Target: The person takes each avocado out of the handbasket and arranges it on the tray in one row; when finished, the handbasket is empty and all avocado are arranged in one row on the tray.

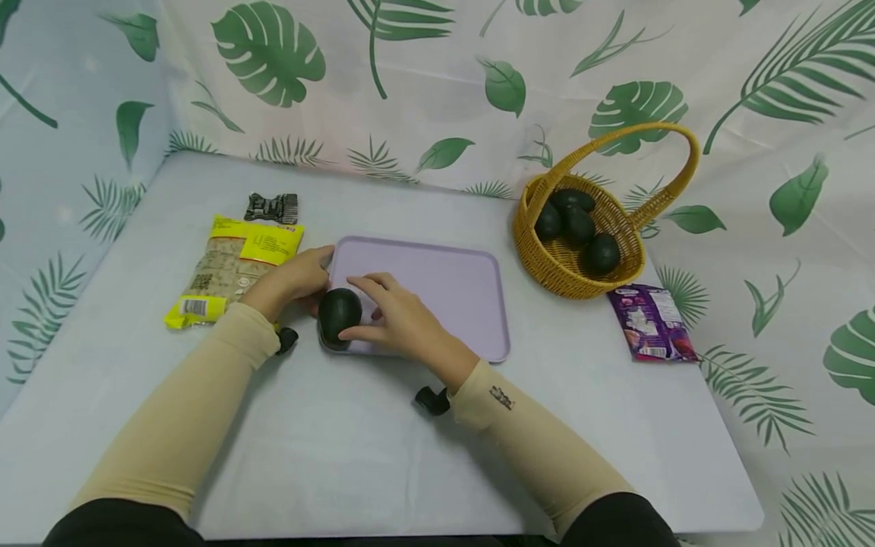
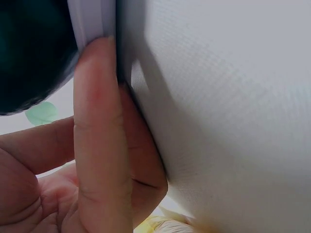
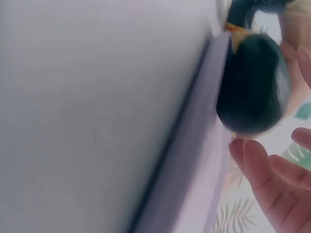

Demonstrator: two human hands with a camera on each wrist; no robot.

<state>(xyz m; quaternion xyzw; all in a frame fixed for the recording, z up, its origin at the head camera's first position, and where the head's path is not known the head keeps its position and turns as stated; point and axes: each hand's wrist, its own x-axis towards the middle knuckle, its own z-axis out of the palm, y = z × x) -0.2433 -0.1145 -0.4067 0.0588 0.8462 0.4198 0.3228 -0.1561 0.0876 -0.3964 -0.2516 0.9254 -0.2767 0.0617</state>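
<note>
A dark green avocado (image 1: 339, 315) stands at the left end of the lilac tray (image 1: 451, 296). My right hand (image 1: 399, 319) is spread beside it, thumb and fingers reaching around its right side. In the right wrist view, fingertips are at or very near the lower end of the avocado (image 3: 255, 85), while the thumb appears apart from it. My left hand (image 1: 294, 281) is at the tray's left edge. One straight finger (image 2: 99, 131) touches the tray rim (image 2: 95, 19) in the left wrist view, beside the avocado; part of that hand is hidden in the head view.
A wicker basket (image 1: 533, 258) with a tall handle holds several dark avocados (image 1: 578, 225) at the back right. Beside it lies a purple packet (image 1: 652, 323). A yellow bag (image 1: 229, 266) and a small black packet (image 1: 272, 207) lie left of the tray.
</note>
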